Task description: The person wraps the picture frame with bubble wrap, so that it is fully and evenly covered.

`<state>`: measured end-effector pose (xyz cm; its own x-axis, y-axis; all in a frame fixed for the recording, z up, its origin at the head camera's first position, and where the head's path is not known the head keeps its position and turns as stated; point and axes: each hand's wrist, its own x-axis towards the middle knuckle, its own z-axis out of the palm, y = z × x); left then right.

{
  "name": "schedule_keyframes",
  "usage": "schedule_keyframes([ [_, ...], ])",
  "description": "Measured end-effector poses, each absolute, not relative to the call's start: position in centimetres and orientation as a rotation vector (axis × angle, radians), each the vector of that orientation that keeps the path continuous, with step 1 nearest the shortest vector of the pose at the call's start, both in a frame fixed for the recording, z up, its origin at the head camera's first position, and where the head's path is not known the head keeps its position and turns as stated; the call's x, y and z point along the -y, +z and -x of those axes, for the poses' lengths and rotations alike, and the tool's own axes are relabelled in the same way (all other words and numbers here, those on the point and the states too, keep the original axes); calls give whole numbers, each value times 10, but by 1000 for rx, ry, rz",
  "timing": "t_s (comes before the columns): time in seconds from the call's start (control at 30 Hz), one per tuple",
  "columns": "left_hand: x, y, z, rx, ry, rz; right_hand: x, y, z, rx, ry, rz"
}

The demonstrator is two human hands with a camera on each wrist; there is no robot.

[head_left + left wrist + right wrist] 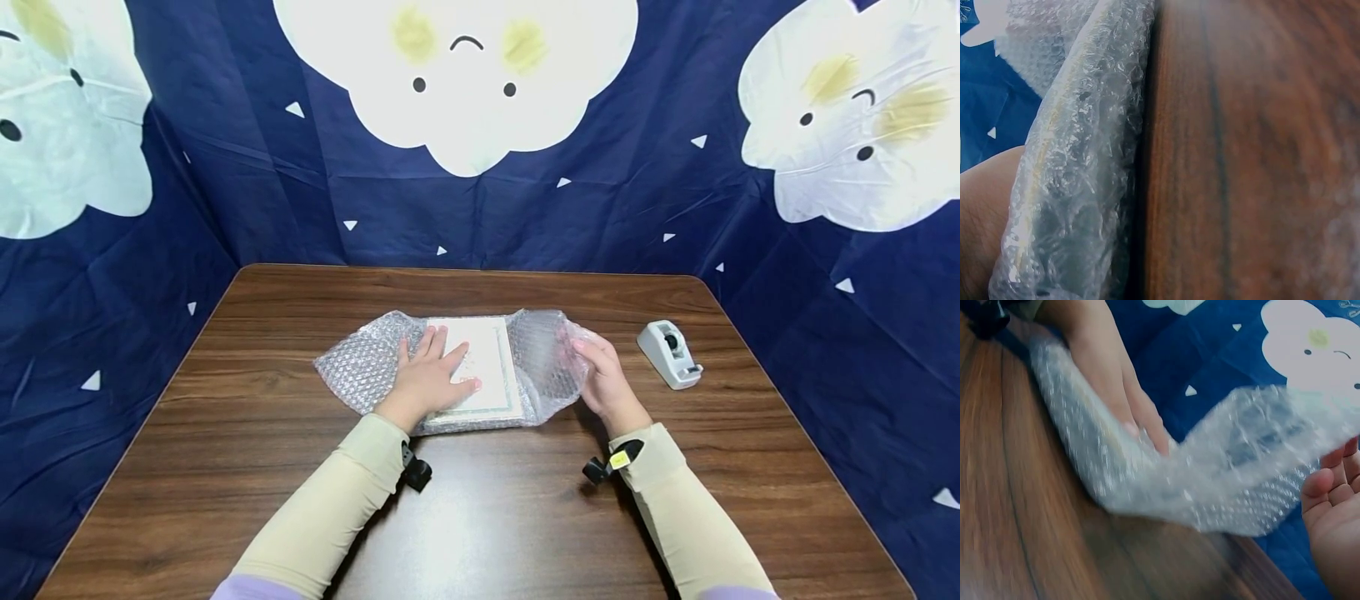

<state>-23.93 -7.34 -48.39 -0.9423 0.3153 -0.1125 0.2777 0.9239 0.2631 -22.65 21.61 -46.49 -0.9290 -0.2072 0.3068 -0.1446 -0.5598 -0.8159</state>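
Observation:
A flat white rectangular item with a pale green border [491,367] lies on bubble wrap [360,360], its exact kind unclear. The wrap spreads out as a loose flap on either side and runs along the item's near edge. My left hand [431,377] rests on the item's face with fingers spread, at its left half. At the right, my right hand [607,382] pinches the outer edge of the right flap, which is lifted off the table in the right wrist view. The left wrist view shows the thick wrapped side [1079,162] close up.
On the right of the brown wooden table [480,517] stands a white tape dispenser [670,354]. A dark blue curtain [247,200] with white clouds surrounds the back and both sides. Each wrist carries a small black camera [416,473].

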Motion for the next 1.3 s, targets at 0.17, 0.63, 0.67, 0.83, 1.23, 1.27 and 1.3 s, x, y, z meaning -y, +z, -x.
schedule_keyframes([
  [0.17, 74, -481, 238, -2926, 371, -455, -198, -462, 229, -1368, -2686, 624],
  [0.63, 74, -484, 238, -2938, 380, -462, -145, -453, 229, -1491, -2575, 496],
  [0.67, 74, -484, 239, -2942, 374, -461, -141, -452, 229, -1527, -2558, 488],
  [0.83, 73, -484, 239, -2959, 352, -460, -121, -454, 229, -1749, -2447, 475],
  [1.23, 70, -486, 240, -2971, 336, -431, -94, -474, 232, -1834, -2215, 592],
  [1.27, 70, -486, 240, -2974, 335, -434, -92, -475, 233, -1831, -2198, 597],
  [1.3, 71, -487, 241, -2976, 327, -430, -91, -477, 233, -1835, -2180, 602],
])
